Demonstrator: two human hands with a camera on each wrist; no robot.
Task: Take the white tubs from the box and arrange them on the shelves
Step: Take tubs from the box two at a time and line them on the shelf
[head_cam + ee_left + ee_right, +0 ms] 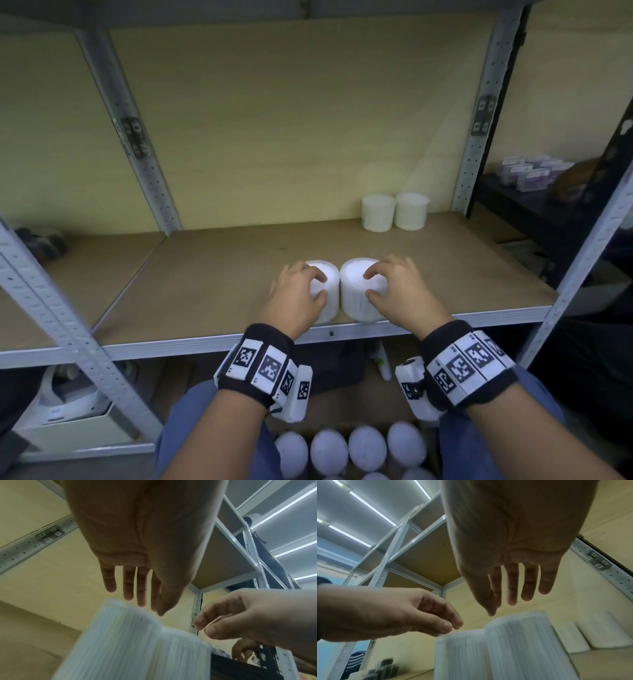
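Two white ribbed tubs stand side by side, touching, at the front edge of the brown shelf board [212,274]. My left hand [301,291] hovers over the left tub [331,301], and my right hand [397,287] over the right tub [356,291]. In the left wrist view the left hand's fingers [128,588] hang straight just above the left tub [120,642], holding nothing. In the right wrist view the right hand's fingers [513,588] likewise hang loose above the right tub [522,642]. Two more tubs [394,212] stand at the back right of the shelf.
Below, between my knees, a box holds several white tubs [349,448]. Grey perforated uprights [476,164] frame the shelf bay, and another slants across the front left [68,325]. A dark shelf with small boxes [531,171] lies to the right. Most of the shelf board is bare.
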